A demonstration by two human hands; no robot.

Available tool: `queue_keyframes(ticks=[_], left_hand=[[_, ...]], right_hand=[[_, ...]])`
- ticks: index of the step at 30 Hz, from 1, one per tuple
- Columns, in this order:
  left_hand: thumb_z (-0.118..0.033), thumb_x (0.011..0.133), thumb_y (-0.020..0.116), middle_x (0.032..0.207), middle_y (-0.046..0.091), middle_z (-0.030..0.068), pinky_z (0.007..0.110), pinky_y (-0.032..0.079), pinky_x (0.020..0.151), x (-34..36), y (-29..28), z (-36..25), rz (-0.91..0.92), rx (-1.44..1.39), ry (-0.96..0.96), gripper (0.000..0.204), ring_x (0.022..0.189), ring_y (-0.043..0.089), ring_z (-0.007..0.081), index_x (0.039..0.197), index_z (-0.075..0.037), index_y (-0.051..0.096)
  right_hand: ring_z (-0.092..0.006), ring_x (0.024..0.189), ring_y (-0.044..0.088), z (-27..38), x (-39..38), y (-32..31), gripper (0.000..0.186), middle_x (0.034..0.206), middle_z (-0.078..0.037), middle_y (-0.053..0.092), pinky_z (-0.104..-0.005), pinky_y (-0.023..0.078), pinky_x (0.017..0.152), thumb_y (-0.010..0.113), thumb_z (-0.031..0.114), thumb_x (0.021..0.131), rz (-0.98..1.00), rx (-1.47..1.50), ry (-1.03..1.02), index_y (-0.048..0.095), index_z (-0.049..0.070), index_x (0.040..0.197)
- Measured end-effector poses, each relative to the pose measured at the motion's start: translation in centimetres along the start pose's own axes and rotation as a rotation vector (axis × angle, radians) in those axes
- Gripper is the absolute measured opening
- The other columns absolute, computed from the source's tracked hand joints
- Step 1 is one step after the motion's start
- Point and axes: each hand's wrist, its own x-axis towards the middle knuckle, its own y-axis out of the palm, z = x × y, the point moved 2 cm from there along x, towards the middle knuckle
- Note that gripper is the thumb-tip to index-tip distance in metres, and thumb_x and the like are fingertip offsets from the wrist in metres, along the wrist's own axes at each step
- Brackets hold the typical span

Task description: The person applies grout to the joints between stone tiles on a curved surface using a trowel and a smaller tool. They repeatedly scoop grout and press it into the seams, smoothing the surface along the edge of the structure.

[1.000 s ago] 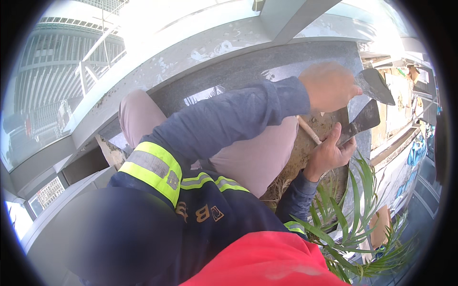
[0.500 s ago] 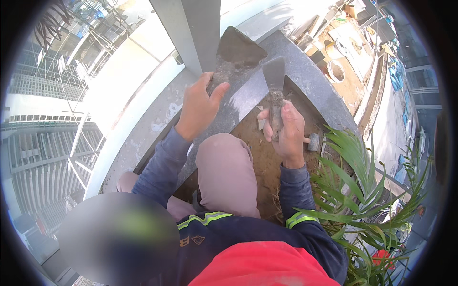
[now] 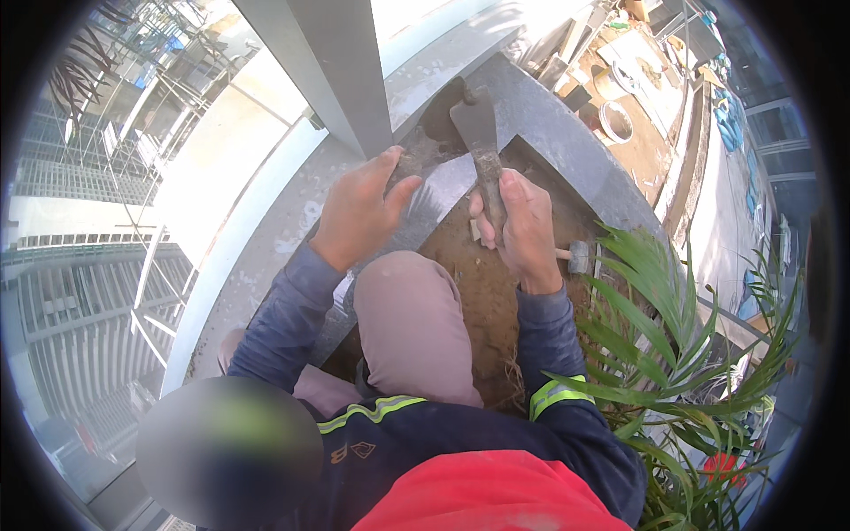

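Observation:
My left hand [image 3: 359,208] is closed around the mortar-crusted handle of a broad-bladed trowel [image 3: 440,115]. Its dark blade points away from me over the grey stone ledge. In my right hand [image 3: 522,217] is a putty knife [image 3: 476,119], gripped by its dirty handle with the blade upward. The putty knife's blade overlaps the right edge of the trowel's blade; whether they touch I cannot tell. Beneath both tools runs the grey stone ledge [image 3: 567,133], with a sunlit strip near my left hand.
A grey post [image 3: 341,80] rises just beyond my left hand. To the right, a mallet [image 3: 578,257] lies on the soil [image 3: 478,310], beside a leafy palm [image 3: 655,327]. Farther off are a bucket [image 3: 615,122] and scattered boards. Scaffolding [image 3: 150,71] shows far left, beyond the ledge.
The putty knife has shifted left and tilted, bringing its blade over the trowel's. The trowel's blade has turned and appears narrower. Both hands keep their grip.

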Motion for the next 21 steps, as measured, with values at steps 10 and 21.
queue_keyframes(ticks=[10,21], left_hand=[[-0.037,0.094,0.072,0.092,0.072,0.0257,0.049,0.054,0.073,-6.2,3.4,10.8,-0.045,0.131,-0.424,0.05,0.086,0.071,0.0436,0.121,0.004,0.062],[-0.055,0.092,0.067,0.101,0.072,0.0267,0.052,0.053,0.084,-10.8,6.3,25.1,-0.122,0.408,-0.567,0.062,0.097,0.069,0.0438,0.117,0.002,0.066]], right_hand=[[-0.0078,0.055,0.053,-1.7,-2.4,-5.5,0.042,0.083,-0.007,0.066,-0.024,0.043,0.048,0.041,0.034,0.112,-0.191,-0.083,-0.027,0.064,-0.002,0.108],[-0.0256,0.105,0.069,-16.1,8.4,-12.8,0.041,0.111,-0.016,0.073,-0.0363,0.054,0.092,0.061,0.019,0.101,0.032,-0.852,-0.274,0.062,0.001,0.138]])
